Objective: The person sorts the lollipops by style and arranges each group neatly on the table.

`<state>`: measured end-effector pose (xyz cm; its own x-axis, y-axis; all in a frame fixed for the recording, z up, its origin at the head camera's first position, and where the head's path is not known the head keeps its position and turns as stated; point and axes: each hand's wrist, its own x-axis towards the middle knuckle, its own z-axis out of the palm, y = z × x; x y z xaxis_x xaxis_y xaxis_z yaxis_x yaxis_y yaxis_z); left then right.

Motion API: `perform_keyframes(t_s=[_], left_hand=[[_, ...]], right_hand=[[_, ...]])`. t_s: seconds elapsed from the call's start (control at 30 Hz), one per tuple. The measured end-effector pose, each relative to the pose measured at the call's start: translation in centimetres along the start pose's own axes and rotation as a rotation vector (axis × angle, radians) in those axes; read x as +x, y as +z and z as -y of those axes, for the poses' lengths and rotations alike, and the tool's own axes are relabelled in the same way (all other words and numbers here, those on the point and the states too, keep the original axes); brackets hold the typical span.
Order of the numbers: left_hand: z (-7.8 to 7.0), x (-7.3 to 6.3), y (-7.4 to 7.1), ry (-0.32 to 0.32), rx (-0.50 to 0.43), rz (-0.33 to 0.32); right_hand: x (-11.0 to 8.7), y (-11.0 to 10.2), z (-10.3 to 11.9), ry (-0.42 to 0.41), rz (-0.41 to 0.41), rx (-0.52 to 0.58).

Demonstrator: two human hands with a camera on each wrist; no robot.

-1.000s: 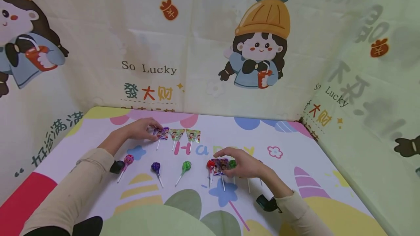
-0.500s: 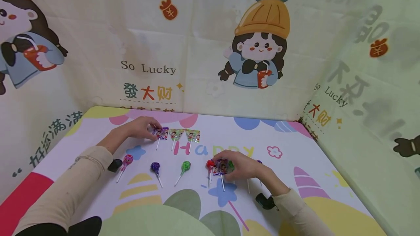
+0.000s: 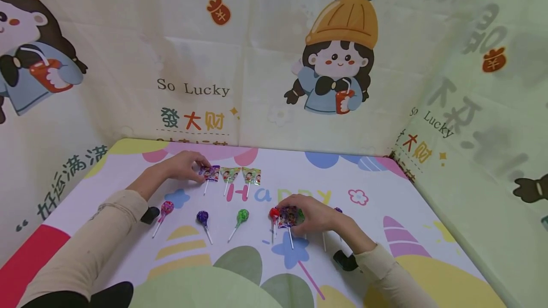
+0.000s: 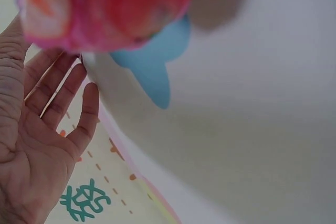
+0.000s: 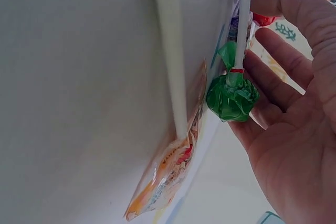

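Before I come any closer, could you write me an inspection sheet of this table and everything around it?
Surface: colourfully printed tabletop with "Happy" lettering.
Job's things: back row, from left: flat purple lollipop, flat green lollipop, second flat green lollipop. Front row, from left: pink lollipop, round purple lollipop, bright green lollipop, red lollipop, flat dark lollipop, then more partly hidden by the right hand, including a dark green lollipop and a flat orange lollipop.
Clutter: nothing seen.
Hands: left hand at the flat purple lollipop, right hand at the flat dark lollipop; whether either grips cannot be told.
Cables: nothing seen.
Surroundings: creased cloth backdrop with cartoon figures.
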<state>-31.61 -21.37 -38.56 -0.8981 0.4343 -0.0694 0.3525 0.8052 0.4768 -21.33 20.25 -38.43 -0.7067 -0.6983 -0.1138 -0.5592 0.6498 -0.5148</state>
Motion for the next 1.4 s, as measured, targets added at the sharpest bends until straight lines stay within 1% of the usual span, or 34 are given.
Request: perform_keyframes(t_s=[0.27, 0.63, 0.8, 0.93, 1.07, 1.3, 1.4], left_hand=[[0.2, 0.0, 0.1, -0.008, 0.000, 0.004], [0.4, 0.1, 0.1, 0.006, 0.016, 0.001], [0.2, 0.0, 0.1, -0.006, 0.003, 0.000], [0.1, -0.1, 0.1, -0.006, 0.010, -0.001], [0.1, -0.1, 0.1, 0.003, 0.017, -0.005], [0.2, 0.0, 0.2, -0.003, 0.015, -0.007], [0.2, 0.0, 0.2, -0.001, 0.018, -0.008]], right_hand=[[0.2, 0.2, -0.3, 0.004, -0.020, 0.018], [0.3, 0.3, -0.5, -0.005, -0.034, 0.036], [0.3, 0.3, -0.5, -0.011, -0.038, 0.050], [0.2, 0.1, -0.6, -0.018, -0.046, 0.065], [0.3, -0.3, -0.8, -0.028, -0.071, 0.082], [0.9, -1.0, -1.0, -0.026, -0.103, 0.106], [1.3, -1.2, -0.9, -0.044, -0.114, 0.110]])
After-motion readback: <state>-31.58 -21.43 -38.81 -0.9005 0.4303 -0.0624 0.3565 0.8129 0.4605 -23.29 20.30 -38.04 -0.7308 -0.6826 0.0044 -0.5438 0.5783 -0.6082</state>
